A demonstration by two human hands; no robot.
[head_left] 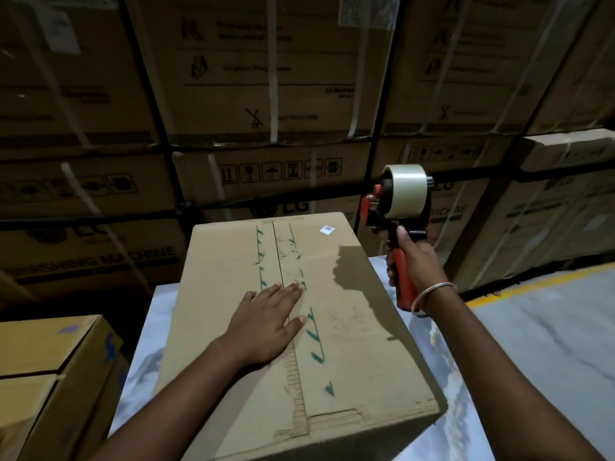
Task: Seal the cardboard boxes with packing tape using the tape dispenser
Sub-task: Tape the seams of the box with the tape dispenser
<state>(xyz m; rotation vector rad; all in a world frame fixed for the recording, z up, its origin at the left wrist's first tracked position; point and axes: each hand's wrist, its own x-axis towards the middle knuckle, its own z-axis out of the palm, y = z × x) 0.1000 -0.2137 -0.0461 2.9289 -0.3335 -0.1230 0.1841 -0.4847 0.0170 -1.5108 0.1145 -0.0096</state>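
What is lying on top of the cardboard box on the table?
Only the left hand, flat across the centre seam of the cardboard box. The seam beneath the palm is covered.

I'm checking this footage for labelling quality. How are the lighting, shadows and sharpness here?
Head view: light falls on the cardboard box and marble-patterned table; the stacked cartons behind are dim and blurred; the tape dispenser in the right hand casts a hard shadow on the box; the left hand looks sharp; wide-angle distortion bends edges.
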